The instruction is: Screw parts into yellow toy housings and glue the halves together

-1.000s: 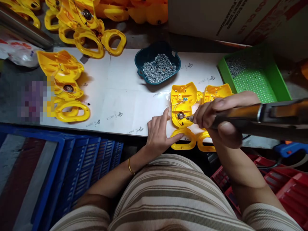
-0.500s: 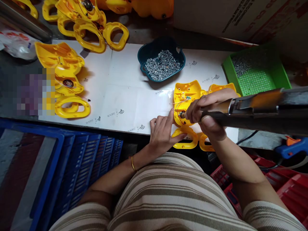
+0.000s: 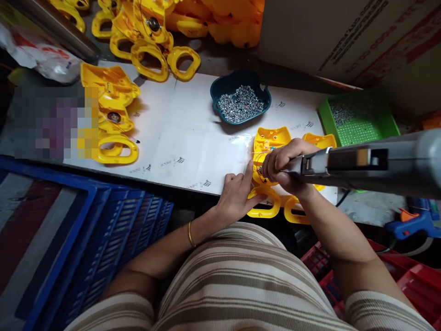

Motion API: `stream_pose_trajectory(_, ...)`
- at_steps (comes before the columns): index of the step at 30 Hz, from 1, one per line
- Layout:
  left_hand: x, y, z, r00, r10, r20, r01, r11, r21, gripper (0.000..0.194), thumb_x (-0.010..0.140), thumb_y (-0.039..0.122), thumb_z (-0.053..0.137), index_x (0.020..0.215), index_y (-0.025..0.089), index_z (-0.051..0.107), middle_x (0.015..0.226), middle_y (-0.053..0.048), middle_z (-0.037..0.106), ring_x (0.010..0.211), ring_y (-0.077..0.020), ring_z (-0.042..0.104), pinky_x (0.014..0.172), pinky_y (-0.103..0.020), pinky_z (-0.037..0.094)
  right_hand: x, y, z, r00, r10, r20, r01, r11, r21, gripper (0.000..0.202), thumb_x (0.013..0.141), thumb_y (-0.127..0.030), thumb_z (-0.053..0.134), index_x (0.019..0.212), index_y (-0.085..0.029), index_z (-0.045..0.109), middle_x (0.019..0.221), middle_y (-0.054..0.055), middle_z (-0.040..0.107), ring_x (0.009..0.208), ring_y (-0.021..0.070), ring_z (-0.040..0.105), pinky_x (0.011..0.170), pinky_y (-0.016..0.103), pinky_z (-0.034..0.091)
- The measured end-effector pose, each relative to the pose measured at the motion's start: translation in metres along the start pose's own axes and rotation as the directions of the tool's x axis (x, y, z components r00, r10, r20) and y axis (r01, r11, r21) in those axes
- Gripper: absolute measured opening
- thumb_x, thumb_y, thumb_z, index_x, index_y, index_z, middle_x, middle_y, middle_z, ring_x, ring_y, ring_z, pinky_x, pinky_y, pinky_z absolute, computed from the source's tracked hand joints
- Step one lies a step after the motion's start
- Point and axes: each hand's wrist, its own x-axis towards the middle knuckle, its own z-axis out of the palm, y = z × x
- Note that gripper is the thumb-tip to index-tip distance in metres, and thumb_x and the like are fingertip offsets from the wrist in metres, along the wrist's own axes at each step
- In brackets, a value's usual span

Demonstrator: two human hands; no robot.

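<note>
My right hand (image 3: 289,163) is wrapped around a long grey and black power screwdriver (image 3: 354,163), its tip hidden behind my fingers over a yellow plastic shell half (image 3: 274,136). Thin wires and a round metal part show inside this shell. At the shell's left edge, my left hand (image 3: 234,197) presses with its index finger, while the thumb lies on the shell's ring-shaped handle (image 3: 276,202). A second yellow shell (image 3: 319,139) lies to the right, partly covered by my right hand and the tool. Beyond the hands, a dark teal basket (image 3: 215,94) holds small silvery screws (image 3: 241,105).
A green basket (image 3: 365,133) with small metal pieces stands at right. More yellow shells (image 3: 110,92) lie at left and the back. A cardboard box (image 3: 310,37) stands behind. Blue crates (image 3: 120,207), a red crate (image 3: 409,280) and a blue glue gun (image 3: 416,225) are nearer me.
The camera view has shifted and turned slightly. The screwdriver's rear has swung toward the camera, and my right hand covers more of the shell. My left hand keeps its place on the shell.
</note>
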Motion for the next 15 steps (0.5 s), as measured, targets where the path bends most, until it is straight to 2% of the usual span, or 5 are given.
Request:
stream_pose_trajectory(3,0.000,0.001,-0.001,1.000,-0.015,0.006,0.015,1.000,0.013,0.086,0.091,0.045,0.057,0.153,0.015,0.006,0.093,-0.005,0.067,0.091,-0.0255,0.060,0.086,-0.040,0.033,0.005,0.000,0.002,0.995,-0.094,0.040,0.090,0.992,0.093,0.017,0.076,-0.027,0.071,0.079,-0.024,0.055,0.056,-0.008,0.052,0.043,0.0097,0.052,0.043,0.025,0.047)
stream_pose_trajectory(6,-0.001,0.000,-0.001,1.000,-0.009,-0.001,0.009,1.000,0.015,0.080,0.092,0.043,0.056,0.153,0.017,0.011,0.088,-0.003,0.067,0.087,-0.0242,0.061,0.084,-0.039,0.033,0.006,-0.010,0.001,0.996,-0.019,0.083,0.020,1.000,-0.016,0.027,0.071,-0.035,0.076,0.088,-0.024,0.058,0.058,-0.007,0.057,0.046,0.0109,0.054,0.043,0.025,0.048)
stream_pose_trajectory(8,-0.001,-0.002,-0.001,1.000,0.011,-0.017,-0.011,1.000,0.016,0.080,0.093,0.042,0.057,0.153,0.018,0.011,0.089,-0.002,0.067,0.087,-0.0233,0.061,0.083,-0.038,0.034,0.002,-0.023,-0.003,0.997,-0.037,0.070,0.042,0.997,-0.071,0.029,0.072,-0.041,0.075,0.091,-0.024,0.060,0.054,-0.006,0.056,0.046,0.0124,0.055,0.044,0.027,0.049)
stream_pose_trajectory(12,-0.005,-0.010,-0.006,0.993,0.039,-0.110,-0.027,0.993,0.112,0.091,0.087,0.051,0.064,0.154,0.019,0.012,0.085,-0.001,0.067,0.084,-0.0230,0.061,0.081,-0.037,0.037,-0.019,-0.057,-0.025,0.964,-0.229,-0.134,0.205,0.964,-0.170,0.022,0.075,-0.038,0.069,0.093,-0.026,0.064,0.050,-0.006,0.055,0.040,0.0128,0.053,0.041,0.028,0.048)
stream_pose_trajectory(15,-0.006,-0.010,-0.011,0.936,0.186,-0.299,-0.107,0.959,0.264,0.090,0.081,0.058,0.067,0.152,0.019,0.026,0.101,-0.009,0.069,0.092,-0.0263,0.060,0.080,-0.037,0.040,-0.041,-0.073,-0.055,0.842,-0.347,-0.413,0.214,0.918,-0.335,0.019,0.074,-0.039,0.071,0.086,-0.027,0.063,0.049,-0.007,0.052,0.037,0.0119,0.049,0.037,0.027,0.044)
